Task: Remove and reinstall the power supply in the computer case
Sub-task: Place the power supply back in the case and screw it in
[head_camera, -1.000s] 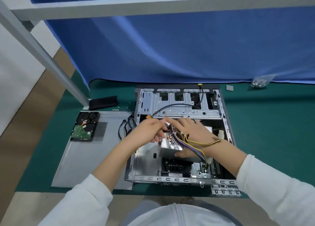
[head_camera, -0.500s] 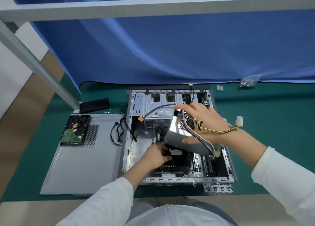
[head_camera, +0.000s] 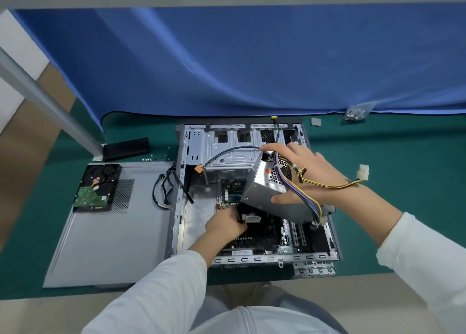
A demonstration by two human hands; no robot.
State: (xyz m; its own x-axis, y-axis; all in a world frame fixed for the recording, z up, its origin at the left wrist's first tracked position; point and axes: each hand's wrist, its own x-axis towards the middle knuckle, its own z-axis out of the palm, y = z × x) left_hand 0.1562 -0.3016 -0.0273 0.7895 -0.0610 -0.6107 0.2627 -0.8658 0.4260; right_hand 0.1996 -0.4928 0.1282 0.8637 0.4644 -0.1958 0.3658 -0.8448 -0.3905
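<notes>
The open computer case (head_camera: 254, 259) lies flat on the green mat. My right hand (head_camera: 306, 176) grips the silver power supply (head_camera: 262, 190) and holds it tilted above the right half of the case. Its yellow, purple and black cables (head_camera: 306, 198) run over the back of that hand, and a white connector (head_camera: 363, 172) dangles to the right of my wrist. My left hand (head_camera: 224, 224) is down inside the case on the motherboard (head_camera: 252, 240), its fingers curled on a grey and black part (head_camera: 249, 217) under the power supply's lower corner.
The removed side panel (head_camera: 111, 232) lies left of the case with a hard drive (head_camera: 97, 188) on it. Loose black cables (head_camera: 165, 190) hang over the case's left wall. A black block (head_camera: 126, 148), small screws (head_camera: 146, 159) and a bag of screws (head_camera: 356, 111) lie farther back.
My right hand has lifted the power supply up and to the right, out of the case and tilted. My left hand let go of it and went down onto the motherboard.
</notes>
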